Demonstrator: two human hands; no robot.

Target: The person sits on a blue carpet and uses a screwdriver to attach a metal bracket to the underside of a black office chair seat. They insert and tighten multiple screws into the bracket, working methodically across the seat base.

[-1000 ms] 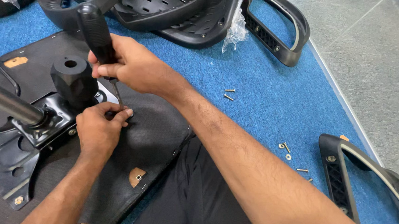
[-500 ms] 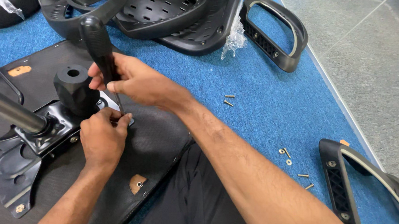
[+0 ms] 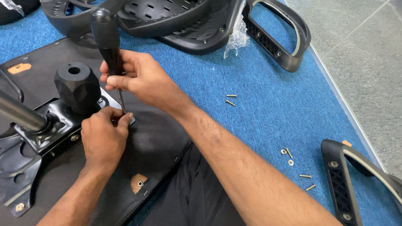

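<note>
We see a screwdriver w/ a thick black ribbed handle (image 3: 106, 39) and a thin steel shaft, standing nearly upright, tip down at the edge of a black pressed-steel seat mechanism plate (image 3: 13, 161) bolted onto the black fabric-covered underside of a chair seat (image 3: 158, 137). Our right hand (image 3: 144, 79) is wrapped around the lower handle, fingers curled tight. Our left hand (image 3: 101, 139) sits just below, fingertips pinched together at the shaft tip; whatever it pinches is too small to tell. A black faceted plastic knob (image 3: 77, 86) stands just beside the shaft, a grey metal gas-lift cylinder (image 3: 5, 105) further left. Loose silver screws (image 3: 230, 99) lie on the blue carpet mat (image 3: 267, 118), well apart from the hands. Vs. half a sec ago: both hands and the screwdriver hold much the same pose, handle tilted only slightly differently.
</note>
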